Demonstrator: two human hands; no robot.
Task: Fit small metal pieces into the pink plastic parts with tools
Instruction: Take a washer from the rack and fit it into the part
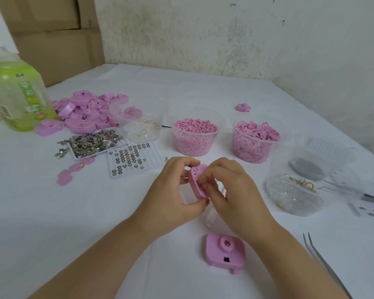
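Head camera: A person's left hand (175, 190) and right hand (231, 187) meet over a white-covered table (52, 223), both closed on one pink plastic part (196, 180) held tilted on edge just above the surface. The left hand grips it between curled fingers and thumb, and the right hand's curled fingertips pinch at its near face. Whether a metal piece sits under those fingertips cannot be told.

At 6 o'clock from the hands, a second pink part (225, 252) with a round collar lies flat on the table, untouched. Steel tweezers (320, 260) lie at 4 o'clock, apart from both hands.

At 10 o'clock, a white grid tray (132, 158) holds rows of small metal pieces, and beside it a shallow tray (95, 143) is heaped with loose metal pieces, some spilled onto the cloth. Behind them, also towards 10 o'clock, are a pile of pink shells (89, 113) and a green bottle (17, 96).

At 12 o'clock stands a clear tub of tiny pink bits (195, 137), and at 1 o'clock a tub of flat pink pieces (254, 141). A clear tub of clear beads (294, 195) sits at 3 o'clock.
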